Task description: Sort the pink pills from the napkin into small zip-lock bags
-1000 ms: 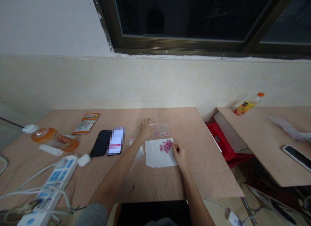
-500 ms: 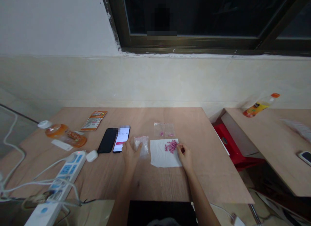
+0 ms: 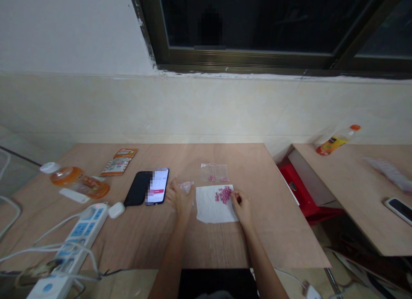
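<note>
Nearest us, at the lower left, a white power strip (image 3: pixel 75 239) lies across the table (image 3: pixel 283 243) with cords plugged in. Our right hand (image 3: pixel 241 207) rests by the right edge of a white paper sheet (image 3: pixel 210 210), its thumb and forefinger curled toward each other; we cannot tell whether the tips meet or pinch anything. Just beside them, the pink beads (image 3: pixel 223 194) sit in a loose pile on the paper's upper right part. Our left hand (image 3: pixel 180 200) lies over a clear bag (image 3: pixel 186 186), thumb and fingers spread apart, close to a lit phone (image 3: pixel 157 188). Beyond the paper, two small clear bags (image 3: pixel 222 173) lie side by side, a few pink beads in each. Farther off we see an orange packet (image 3: pixel 119 161) and, above the wall, a dark window (image 3: pixel 257 24).
</note>
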{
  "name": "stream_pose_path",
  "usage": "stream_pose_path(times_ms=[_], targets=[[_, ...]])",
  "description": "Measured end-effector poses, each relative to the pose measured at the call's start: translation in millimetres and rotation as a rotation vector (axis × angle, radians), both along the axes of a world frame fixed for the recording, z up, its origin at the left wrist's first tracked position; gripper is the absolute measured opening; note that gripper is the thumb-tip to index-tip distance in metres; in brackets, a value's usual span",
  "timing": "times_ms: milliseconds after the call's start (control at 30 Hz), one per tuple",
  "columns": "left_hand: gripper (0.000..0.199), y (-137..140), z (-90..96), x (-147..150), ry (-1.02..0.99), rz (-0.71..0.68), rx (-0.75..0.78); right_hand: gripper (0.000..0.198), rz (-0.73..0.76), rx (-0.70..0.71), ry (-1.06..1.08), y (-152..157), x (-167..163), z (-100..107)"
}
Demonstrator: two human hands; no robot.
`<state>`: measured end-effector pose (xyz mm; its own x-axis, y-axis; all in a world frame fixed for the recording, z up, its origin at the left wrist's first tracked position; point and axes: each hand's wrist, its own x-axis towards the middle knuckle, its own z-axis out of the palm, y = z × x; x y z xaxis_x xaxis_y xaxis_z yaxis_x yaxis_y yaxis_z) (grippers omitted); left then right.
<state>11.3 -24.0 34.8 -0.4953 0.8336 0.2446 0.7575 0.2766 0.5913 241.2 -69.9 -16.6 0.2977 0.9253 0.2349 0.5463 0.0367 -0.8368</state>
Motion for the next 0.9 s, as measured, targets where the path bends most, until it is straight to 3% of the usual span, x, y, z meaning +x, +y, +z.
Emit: stream_pose_path(times_ms=[200, 400, 600, 900], targets=[[0.073, 1.3, 5.6, 1.7, 0.001, 0.007, -0.011, 0.045, -0.005, 0.005, 0.000, 0.4, -0.5, -0.9], [0.071, -4.3, 23.2, -6.1, -0.033, -0.040, 0.001, 0.044, -0.002, -0.006, -0.001, 0.4, -0.6, 0.1], [0.078, -10.1, 29.6, -10.2, -0.215, -0.320, 0.098, 0.047, -0.005, 0.001, -0.002, 0.1, -0.6, 0.5], [0.087, -25.2, 18.2, 26.3, -0.476, -0.596, 0.125, 0.048, -0.006, 0.005, 0.007, 1.9, -0.1, -3.1]])
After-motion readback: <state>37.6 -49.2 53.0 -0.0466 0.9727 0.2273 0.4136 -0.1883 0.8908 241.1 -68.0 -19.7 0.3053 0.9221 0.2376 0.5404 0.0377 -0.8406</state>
